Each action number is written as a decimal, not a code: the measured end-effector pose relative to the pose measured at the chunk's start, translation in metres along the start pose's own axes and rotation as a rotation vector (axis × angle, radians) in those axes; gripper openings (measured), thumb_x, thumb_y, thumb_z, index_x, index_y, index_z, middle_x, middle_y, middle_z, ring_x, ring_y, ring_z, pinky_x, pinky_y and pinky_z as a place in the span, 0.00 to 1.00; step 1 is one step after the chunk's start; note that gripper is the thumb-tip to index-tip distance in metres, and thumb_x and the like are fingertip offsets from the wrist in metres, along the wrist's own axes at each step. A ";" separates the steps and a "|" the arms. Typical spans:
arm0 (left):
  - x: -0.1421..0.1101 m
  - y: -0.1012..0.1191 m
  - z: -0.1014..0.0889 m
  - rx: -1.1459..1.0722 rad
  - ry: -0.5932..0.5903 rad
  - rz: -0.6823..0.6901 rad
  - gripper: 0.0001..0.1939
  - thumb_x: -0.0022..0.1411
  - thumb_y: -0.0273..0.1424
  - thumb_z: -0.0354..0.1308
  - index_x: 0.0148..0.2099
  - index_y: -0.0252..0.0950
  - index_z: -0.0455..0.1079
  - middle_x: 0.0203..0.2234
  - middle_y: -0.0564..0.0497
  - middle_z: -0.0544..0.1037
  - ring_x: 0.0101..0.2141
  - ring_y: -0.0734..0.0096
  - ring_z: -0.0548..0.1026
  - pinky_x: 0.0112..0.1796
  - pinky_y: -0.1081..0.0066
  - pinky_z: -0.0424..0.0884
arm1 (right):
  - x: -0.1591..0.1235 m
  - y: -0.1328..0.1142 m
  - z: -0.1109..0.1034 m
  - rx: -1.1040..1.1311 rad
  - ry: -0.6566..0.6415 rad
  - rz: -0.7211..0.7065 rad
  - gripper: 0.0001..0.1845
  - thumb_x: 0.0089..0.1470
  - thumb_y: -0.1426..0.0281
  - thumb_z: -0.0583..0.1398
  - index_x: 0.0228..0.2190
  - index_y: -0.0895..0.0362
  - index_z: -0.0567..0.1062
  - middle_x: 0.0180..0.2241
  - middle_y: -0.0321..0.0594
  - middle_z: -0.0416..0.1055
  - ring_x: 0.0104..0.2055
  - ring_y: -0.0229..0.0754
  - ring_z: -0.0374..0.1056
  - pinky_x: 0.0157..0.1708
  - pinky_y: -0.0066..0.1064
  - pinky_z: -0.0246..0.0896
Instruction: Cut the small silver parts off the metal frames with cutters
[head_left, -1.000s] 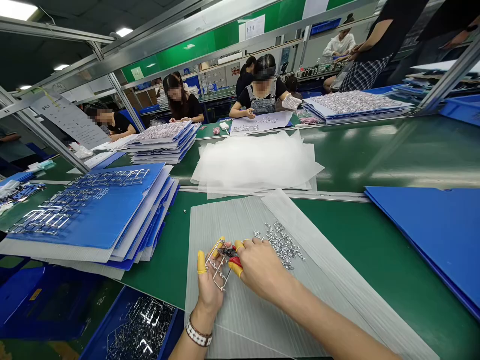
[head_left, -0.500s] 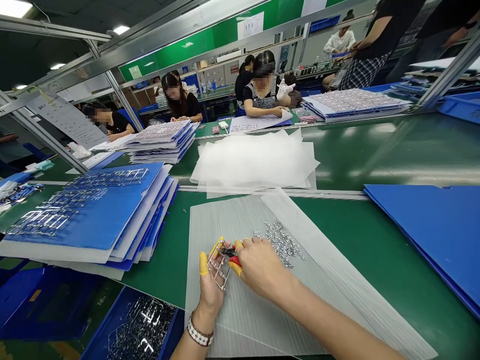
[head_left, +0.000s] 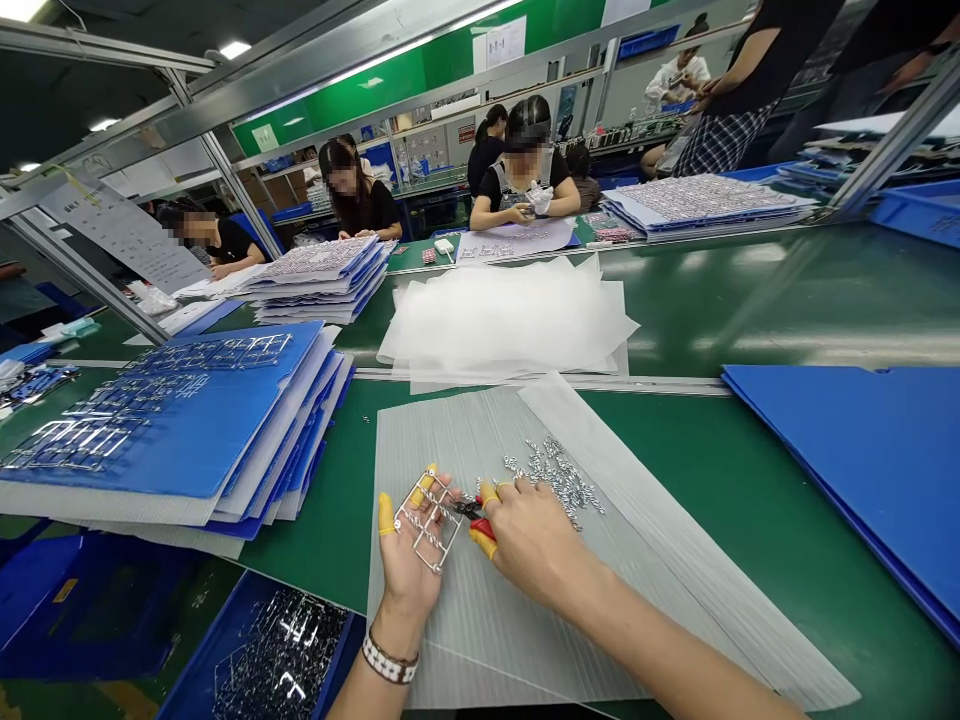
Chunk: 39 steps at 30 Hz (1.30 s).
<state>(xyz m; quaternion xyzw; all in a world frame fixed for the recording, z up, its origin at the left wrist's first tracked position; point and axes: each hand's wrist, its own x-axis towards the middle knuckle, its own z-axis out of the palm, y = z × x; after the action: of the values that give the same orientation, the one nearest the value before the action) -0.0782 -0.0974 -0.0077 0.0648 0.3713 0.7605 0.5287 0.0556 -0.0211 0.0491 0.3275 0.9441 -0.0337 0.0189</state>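
Note:
My left hand [head_left: 409, 575], with yellow finger cots, is palm up and holds a small silvery metal frame [head_left: 424, 534] between thumb and fingers. Twisted little pieces are attached across the inside of this frame. My right hand [head_left: 536, 530] is wrapped round a pair of red-handled nippers [head_left: 482, 526]; the dark jaws are at the frame's right edge, and whether they touch it I cannot tell. Just beyond my right hand, many loose twisted metal pieces [head_left: 562, 475] lie scattered on a whitish foam sheet [head_left: 480, 630].
On the left stands a stack of blue boards [head_left: 240, 420] with metal frames on top. Below it, a blue bin [head_left: 199, 640] holds more frames. Blue sheets [head_left: 862, 450] lie right; white foam sheets [head_left: 502, 315] lie ahead. Co-workers sit across the bench.
My left hand has shifted a little left and turned so the frame faces me more fully. The right hand and nippers have moved slightly right. A co-worker opposite has lowered a gloved hand.

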 end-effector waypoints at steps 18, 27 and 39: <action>-0.004 -0.008 0.005 0.080 -0.004 0.099 0.31 0.59 0.53 0.45 0.49 0.34 0.72 0.46 0.40 0.75 0.45 0.56 0.73 0.48 0.60 0.65 | 0.006 -0.004 0.008 -0.032 0.029 -0.067 0.12 0.55 0.63 0.57 0.32 0.59 0.74 0.30 0.48 0.71 0.33 0.51 0.68 0.33 0.38 0.56; 0.000 0.005 0.005 0.062 0.047 0.136 0.33 0.59 0.54 0.44 0.49 0.33 0.72 0.46 0.39 0.76 0.44 0.56 0.74 0.44 0.63 0.68 | 0.002 -0.011 -0.001 -0.004 -0.027 -0.071 0.14 0.55 0.62 0.56 0.33 0.61 0.75 0.31 0.50 0.71 0.35 0.54 0.67 0.33 0.41 0.57; 0.001 0.002 0.003 0.013 0.075 0.128 0.31 0.60 0.53 0.44 0.47 0.33 0.73 0.46 0.40 0.75 0.42 0.61 0.74 0.36 0.70 0.70 | 0.004 -0.029 0.000 0.031 -0.032 -0.106 0.14 0.54 0.62 0.58 0.34 0.61 0.75 0.33 0.51 0.71 0.39 0.55 0.66 0.37 0.42 0.56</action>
<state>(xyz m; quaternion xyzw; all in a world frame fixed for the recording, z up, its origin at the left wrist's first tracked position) -0.0784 -0.0956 -0.0050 0.0631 0.3907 0.7922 0.4644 0.0348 -0.0417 0.0503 0.2766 0.9590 -0.0546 0.0271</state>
